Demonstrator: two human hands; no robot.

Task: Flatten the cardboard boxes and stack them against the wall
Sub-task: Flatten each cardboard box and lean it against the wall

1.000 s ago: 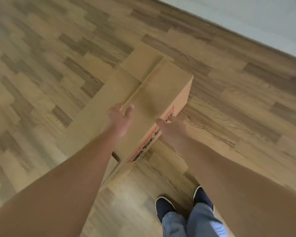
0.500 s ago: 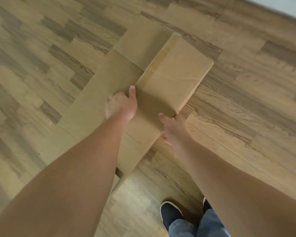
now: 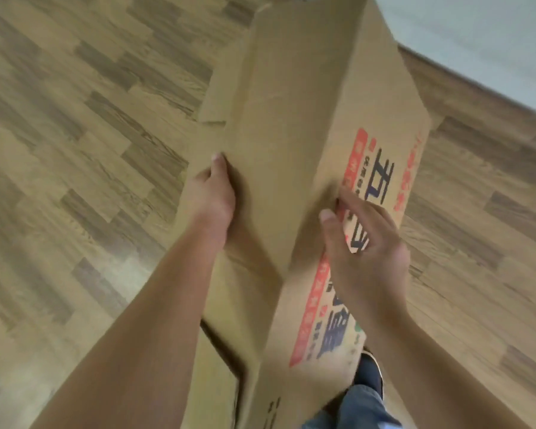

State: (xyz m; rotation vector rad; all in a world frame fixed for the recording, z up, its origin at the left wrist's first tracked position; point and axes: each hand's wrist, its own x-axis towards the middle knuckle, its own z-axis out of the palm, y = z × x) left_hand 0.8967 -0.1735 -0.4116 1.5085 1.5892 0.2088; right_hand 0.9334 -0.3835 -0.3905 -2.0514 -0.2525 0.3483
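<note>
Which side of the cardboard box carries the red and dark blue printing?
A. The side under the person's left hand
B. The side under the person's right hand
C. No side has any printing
B: the printed panel of the cardboard box lies under the right hand; the left hand grips a plain brown part.

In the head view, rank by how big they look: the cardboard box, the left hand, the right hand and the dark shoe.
1. cardboard box, by far the largest.
2. right hand and left hand: too alike to rank, and nearness may skew it.
3. dark shoe, smallest, partly hidden.
</note>
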